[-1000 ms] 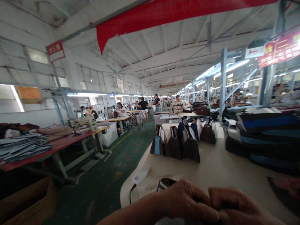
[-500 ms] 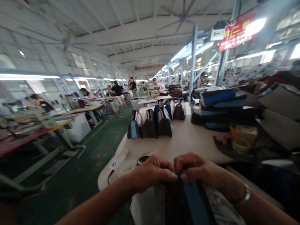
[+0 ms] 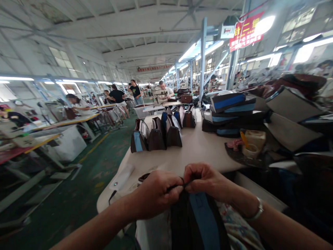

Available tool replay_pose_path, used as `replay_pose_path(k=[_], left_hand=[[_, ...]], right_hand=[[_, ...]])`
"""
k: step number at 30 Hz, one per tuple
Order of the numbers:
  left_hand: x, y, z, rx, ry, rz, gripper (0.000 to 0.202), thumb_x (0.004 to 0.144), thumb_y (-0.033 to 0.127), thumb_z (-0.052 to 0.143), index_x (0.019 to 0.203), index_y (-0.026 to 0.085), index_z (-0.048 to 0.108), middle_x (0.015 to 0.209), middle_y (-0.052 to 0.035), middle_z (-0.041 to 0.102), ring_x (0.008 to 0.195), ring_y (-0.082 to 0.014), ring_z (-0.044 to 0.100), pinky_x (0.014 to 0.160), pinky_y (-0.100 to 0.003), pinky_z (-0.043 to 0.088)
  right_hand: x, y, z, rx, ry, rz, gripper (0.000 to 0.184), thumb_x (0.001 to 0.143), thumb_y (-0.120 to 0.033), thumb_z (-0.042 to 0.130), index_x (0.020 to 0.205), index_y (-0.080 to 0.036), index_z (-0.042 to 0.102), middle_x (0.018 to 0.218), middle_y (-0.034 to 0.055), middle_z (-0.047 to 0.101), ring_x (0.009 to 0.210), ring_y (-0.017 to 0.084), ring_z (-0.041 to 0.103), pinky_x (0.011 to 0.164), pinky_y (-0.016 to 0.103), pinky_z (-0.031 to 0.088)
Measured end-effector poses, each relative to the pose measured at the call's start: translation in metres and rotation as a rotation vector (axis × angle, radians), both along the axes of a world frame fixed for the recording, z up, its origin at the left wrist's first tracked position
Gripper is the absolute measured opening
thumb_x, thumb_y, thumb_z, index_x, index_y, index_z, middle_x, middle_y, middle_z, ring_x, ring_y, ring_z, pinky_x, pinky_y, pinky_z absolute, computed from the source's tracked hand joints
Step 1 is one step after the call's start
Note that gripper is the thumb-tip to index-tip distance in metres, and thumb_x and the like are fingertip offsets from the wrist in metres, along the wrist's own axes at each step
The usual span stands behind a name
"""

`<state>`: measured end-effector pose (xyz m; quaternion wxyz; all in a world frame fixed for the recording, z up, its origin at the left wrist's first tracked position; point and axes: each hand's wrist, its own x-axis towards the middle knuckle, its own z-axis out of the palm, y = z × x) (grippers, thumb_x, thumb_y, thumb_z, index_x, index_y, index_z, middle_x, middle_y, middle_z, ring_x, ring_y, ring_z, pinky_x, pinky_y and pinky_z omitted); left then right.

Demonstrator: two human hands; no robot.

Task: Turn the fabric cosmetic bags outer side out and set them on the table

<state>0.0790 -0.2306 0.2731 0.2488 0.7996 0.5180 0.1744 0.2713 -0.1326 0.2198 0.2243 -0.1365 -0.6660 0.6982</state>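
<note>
Both my hands sit at the bottom middle of the view, pinching the top edge of a black bag with a blue strip (image 3: 200, 222) held upright against my lap. My left hand (image 3: 156, 194) and my right hand (image 3: 205, 178) nearly meet, with a thin dark cord or edge (image 3: 179, 185) running between their fingers. The fingers hide the bag's top edge. A white lining or panel (image 3: 153, 231) hangs to the left of the bag. Floral cloth (image 3: 238, 222) lies to its right. A metal bracelet (image 3: 256, 210) circles my right wrist.
A cream worktable (image 3: 187, 154) stretches ahead with a row of dark bags (image 3: 156, 137) standing on it. Stacked black-and-blue bags (image 3: 234, 111) and a tape roll (image 3: 251, 140) lie to the right. Green floor (image 3: 85, 170) runs along the left, past sewing stations.
The black bag with the blue strip has come into view, held up between my hands. My hands have risen and moved apart slightly. The view has turned right and levelled.
</note>
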Motion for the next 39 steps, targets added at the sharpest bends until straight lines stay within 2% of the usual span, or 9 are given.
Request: replay_pose_path(k=[5,9,14,17,21,25,27,33,39], left_hand=[[-0.010,-0.006,-0.014,0.290,0.278,-0.085,0.025,0.098,0.016,0.036,0.098,0.016,0.061,0.085,-0.0035,0.061,0.074,-0.0153,0.055,0.066,-0.028,0.035],[-0.017,-0.014,-0.022,0.386,0.254,-0.082,0.027,0.101,0.017,0.035,0.102,0.015,0.062,0.087,-0.0049,0.060,0.073,-0.0158,0.052,0.066,-0.029,0.033],[-0.018,-0.013,-0.005,-0.075,-0.168,0.027,0.045,0.106,0.040,0.032,0.094,0.016,0.067,0.085,-0.0019,0.060,0.079,-0.0145,0.054,0.073,-0.026,0.037],[-0.017,-0.003,-0.001,-0.353,-0.298,0.046,0.050,0.101,0.053,0.040,0.078,0.014,0.060,0.069,0.0027,0.044,0.065,-0.0110,0.039,0.059,-0.025,0.029],[-0.012,0.003,-0.002,-0.500,-0.323,-0.007,0.044,0.094,0.053,0.056,0.071,0.016,0.051,0.066,0.0051,0.030,0.061,-0.0101,0.025,0.054,-0.027,0.020],[0.000,-0.006,0.011,-0.237,-0.226,-0.056,0.028,0.095,0.035,0.054,0.076,0.015,0.058,0.073,0.0024,0.047,0.071,-0.0121,0.044,0.065,-0.025,0.033],[0.008,-0.011,0.021,-0.105,-0.179,-0.048,0.020,0.092,0.023,0.054,0.076,0.015,0.060,0.077,0.0014,0.052,0.075,-0.0124,0.049,0.069,-0.024,0.036],[0.017,-0.006,0.039,0.073,-0.191,-0.046,0.013,0.079,0.008,0.055,0.069,0.014,0.059,0.074,0.0012,0.056,0.071,-0.0113,0.053,0.065,-0.022,0.038],[-0.014,0.004,0.023,-0.030,-0.216,-0.115,0.010,0.080,0.012,0.056,0.073,0.015,0.063,0.077,-0.0008,0.062,0.080,-0.0151,0.056,0.078,-0.026,0.041]], right_hand=[[0.001,-0.001,-0.002,0.393,0.086,-0.112,0.007,0.077,-0.015,0.073,0.079,-0.013,0.067,0.073,-0.0011,0.058,0.066,0.009,0.050,0.061,0.020,0.037],[0.005,-0.002,0.001,0.741,0.235,-0.045,0.006,0.089,-0.011,0.062,0.087,-0.013,0.067,0.085,0.0027,0.057,0.074,0.009,0.055,0.069,0.020,0.043],[0.011,-0.003,0.007,0.929,0.195,0.071,0.014,0.095,-0.010,0.053,0.094,-0.014,0.067,0.091,0.0058,0.054,0.077,0.011,0.052,0.070,0.021,0.043],[0.012,-0.005,0.008,1.035,0.163,0.082,0.021,0.090,-0.004,0.049,0.098,-0.013,0.067,0.092,0.0076,0.055,0.079,0.013,0.051,0.070,0.023,0.042],[0.013,-0.007,0.007,0.957,0.220,0.063,0.017,0.087,-0.008,0.054,0.097,-0.012,0.068,0.092,0.0075,0.056,0.078,0.013,0.052,0.070,0.024,0.043],[0.016,0.001,0.015,0.543,0.101,0.041,0.023,0.101,-0.031,0.051,0.095,-0.013,0.064,0.085,0.0035,0.059,0.076,0.013,0.054,0.071,0.024,0.043],[0.019,0.008,0.026,0.475,-0.008,0.061,0.032,0.103,-0.038,0.046,0.092,-0.013,0.062,0.081,0.0018,0.058,0.075,0.012,0.052,0.069,0.024,0.042],[0.020,0.012,0.075,0.751,-0.097,0.270,0.011,0.089,-0.018,0.061,0.080,-0.013,0.064,0.078,0.0001,0.057,0.071,0.011,0.051,0.066,0.023,0.039],[-0.006,-0.010,0.073,0.940,-0.122,0.038,0.012,0.075,-0.006,0.060,0.066,-0.014,0.056,0.066,-0.0041,0.048,0.060,0.008,0.039,0.057,0.023,0.031]])
